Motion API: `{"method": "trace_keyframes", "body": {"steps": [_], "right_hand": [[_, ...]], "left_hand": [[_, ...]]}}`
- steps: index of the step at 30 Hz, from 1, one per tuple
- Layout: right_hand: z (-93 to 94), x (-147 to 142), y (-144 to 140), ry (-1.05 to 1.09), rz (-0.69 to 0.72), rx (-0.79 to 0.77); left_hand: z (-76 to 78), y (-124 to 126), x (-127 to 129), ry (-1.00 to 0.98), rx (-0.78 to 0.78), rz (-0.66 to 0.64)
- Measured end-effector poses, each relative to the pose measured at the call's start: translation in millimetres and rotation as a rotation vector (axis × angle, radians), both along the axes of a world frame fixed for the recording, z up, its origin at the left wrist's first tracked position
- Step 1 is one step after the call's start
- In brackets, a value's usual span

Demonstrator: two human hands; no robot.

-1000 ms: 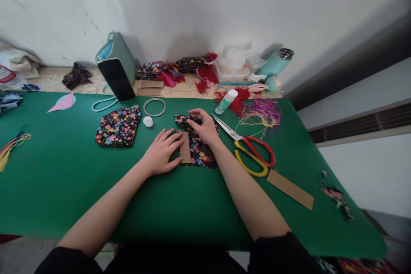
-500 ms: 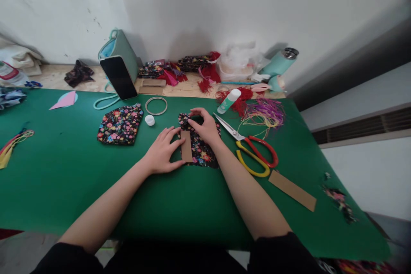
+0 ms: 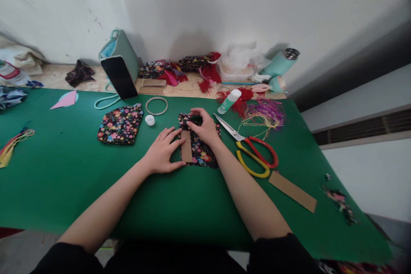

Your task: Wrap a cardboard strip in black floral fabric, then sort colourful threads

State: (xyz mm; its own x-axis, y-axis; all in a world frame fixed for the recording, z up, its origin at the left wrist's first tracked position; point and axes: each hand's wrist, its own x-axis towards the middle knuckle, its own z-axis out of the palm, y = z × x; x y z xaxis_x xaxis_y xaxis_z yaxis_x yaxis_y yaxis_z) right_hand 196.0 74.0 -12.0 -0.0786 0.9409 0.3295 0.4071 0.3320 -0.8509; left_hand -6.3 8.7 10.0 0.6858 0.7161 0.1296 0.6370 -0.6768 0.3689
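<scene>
Fingers [image 3: 175, 133] press cardboard strip [image 3: 186, 146]; right hand [image 3: 205, 127] pinches floral fabric [image 3: 202, 154] (folded).

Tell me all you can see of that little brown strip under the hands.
The brown strip looks like plain cardboard, a narrow upright rectangle, flat and unfolded. It lies on a piece of dark floral fabric on the green table cover. The left hand presses its left edge with the fingers. The right hand pinches fabric gathered at its far end, so that end is partly hidden.
</scene>
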Motion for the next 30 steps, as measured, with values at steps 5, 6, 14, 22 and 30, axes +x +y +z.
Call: {"method": "trace_keyframes", "body": {"steps": [5,6,14,22,30], "right_hand": [[-1.0,-0.3,0.5,-0.002,-0.006,0.002],[-1.2,-0.4,0.7,-0.003,-0.006,0.005],[0.4,-0.7,-0.4,-0.066,-0.006,0.03],[2.9,-0.7,-2.0,-0.14,-0.007,0.03],[1.9,-0.2,-1.0,-0.171,0.002,0.027]], "left_hand": [[0.3,0.0,0.4,0.011,0.014,-0.012],[0.3,-0.1,0.5,0.012,0.013,-0.01],[-0.6,-0.5,0.4,-0.005,0.004,0.008],[-0.6,-0.5,0.1,-0.007,-0.003,0.014],[1.3,-0.5,0.5,-0.004,-0.018,0.019]]}}
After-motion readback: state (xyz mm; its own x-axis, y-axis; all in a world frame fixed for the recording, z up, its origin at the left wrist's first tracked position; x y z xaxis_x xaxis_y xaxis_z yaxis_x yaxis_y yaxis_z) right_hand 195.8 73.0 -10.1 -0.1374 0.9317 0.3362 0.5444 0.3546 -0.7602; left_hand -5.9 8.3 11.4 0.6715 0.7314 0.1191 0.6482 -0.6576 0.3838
